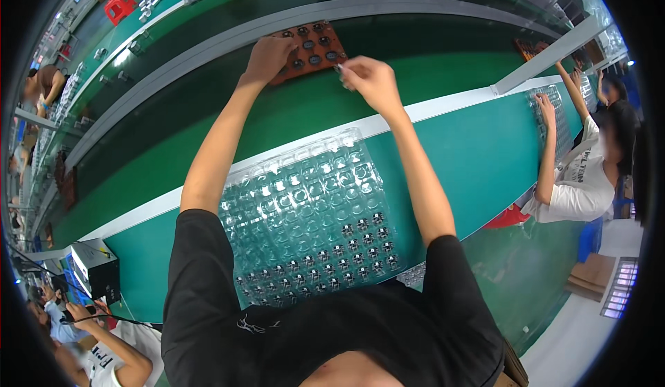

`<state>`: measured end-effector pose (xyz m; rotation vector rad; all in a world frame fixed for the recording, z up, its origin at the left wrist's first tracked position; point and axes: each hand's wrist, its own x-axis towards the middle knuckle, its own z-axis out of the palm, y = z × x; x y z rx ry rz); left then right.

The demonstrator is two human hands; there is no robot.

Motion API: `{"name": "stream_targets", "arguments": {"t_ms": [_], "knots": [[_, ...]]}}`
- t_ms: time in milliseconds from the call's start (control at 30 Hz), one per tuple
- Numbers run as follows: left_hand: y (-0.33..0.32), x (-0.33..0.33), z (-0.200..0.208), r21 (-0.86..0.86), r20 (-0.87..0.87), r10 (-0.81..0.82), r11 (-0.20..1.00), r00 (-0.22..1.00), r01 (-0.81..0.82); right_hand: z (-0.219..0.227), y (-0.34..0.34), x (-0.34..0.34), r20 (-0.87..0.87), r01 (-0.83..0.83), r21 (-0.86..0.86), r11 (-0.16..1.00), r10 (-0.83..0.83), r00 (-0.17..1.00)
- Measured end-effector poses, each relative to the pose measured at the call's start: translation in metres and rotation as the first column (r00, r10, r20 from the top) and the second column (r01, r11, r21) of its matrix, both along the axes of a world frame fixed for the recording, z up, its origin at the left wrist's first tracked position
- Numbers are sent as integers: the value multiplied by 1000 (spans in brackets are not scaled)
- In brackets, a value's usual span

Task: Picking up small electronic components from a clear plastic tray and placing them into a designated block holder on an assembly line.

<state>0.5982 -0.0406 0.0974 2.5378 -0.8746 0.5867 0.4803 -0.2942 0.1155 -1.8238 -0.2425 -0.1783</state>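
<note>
An orange-brown fixture plate with several round dark parts in its holes lies on the green belt at the far side. My left hand rests over the plate's left side with fingers bent down and closed by a round part; what lies under the fingertips is hidden. Just off the plate's right edge, my right hand pinches a small shiny piece, too small to name. Nearer to me, a clear plastic blister tray spans the bench. Small black-and-silver parts fill its near and right pockets.
A white rail runs between the belt and the green bench top. At the left stands a black-and-white box with a cable. A grey post rises at the right. Co-workers sit at the right and lower left.
</note>
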Motion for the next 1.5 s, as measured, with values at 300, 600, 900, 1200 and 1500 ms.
{"name": "stream_targets", "arguments": {"t_ms": [300,600,900,1200,1500], "knots": [[12,-5,-2,3,-42,45,999,998,-45,-9,60,118,274,59,-651,756,162,948],[33,-7,3,9,-95,31,1000,995,-30,-6,74,135,262,-2,-744,668,294,919],[45,-14,4,-19,-102,35,999,994,-37,-1,74,146,243,-80,-780,621,418,875],[58,-15,4,25,-99,38,999,994,-36,-16,89,136,422,14,-698,716,396,816],[76,-26,8,26,-88,39,999,995,-37,-13,108,135,339,-82,-715,694,448,827]]}}
